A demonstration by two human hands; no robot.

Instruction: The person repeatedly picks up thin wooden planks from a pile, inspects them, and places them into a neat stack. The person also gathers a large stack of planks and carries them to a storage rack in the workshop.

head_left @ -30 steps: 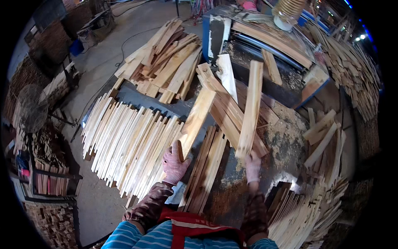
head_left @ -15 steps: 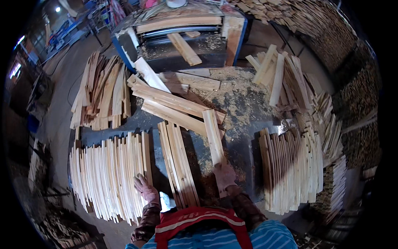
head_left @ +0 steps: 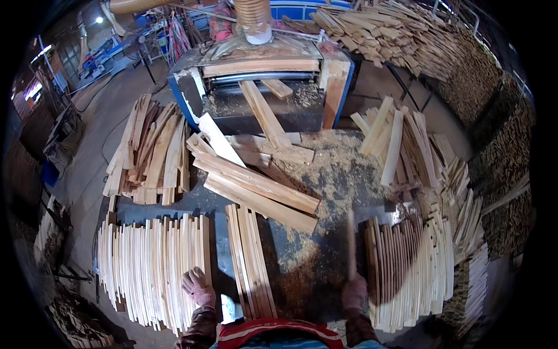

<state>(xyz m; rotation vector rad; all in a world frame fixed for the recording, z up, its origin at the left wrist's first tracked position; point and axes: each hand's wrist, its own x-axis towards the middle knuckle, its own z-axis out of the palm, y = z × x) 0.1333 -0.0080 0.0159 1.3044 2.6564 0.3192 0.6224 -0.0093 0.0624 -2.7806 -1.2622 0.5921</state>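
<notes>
My left hand, in a pinkish work glove, rests with spread fingers on the right end of the left row of boards, which stand on edge side by side. My right hand, also gloved, is closed around the near end of a narrow wooden board, turned on edge and pointing away from me. That board is just left of the right row of boards, with a narrow gap between them. Between my hands lies a small group of boards, packed lengthwise. My fingers' undersides are hidden.
Loose boards lie crossed on the dark tabletop amid sawdust. Beyond stands a planer-like machine with boards at its opening. Heaps of boards lie at the left and right.
My right hand has carried its board rightward and turned it on edge, beside the right row. My left hand stays on the left row. A board at the machine's opening has come nearer. The view has tilted up.
</notes>
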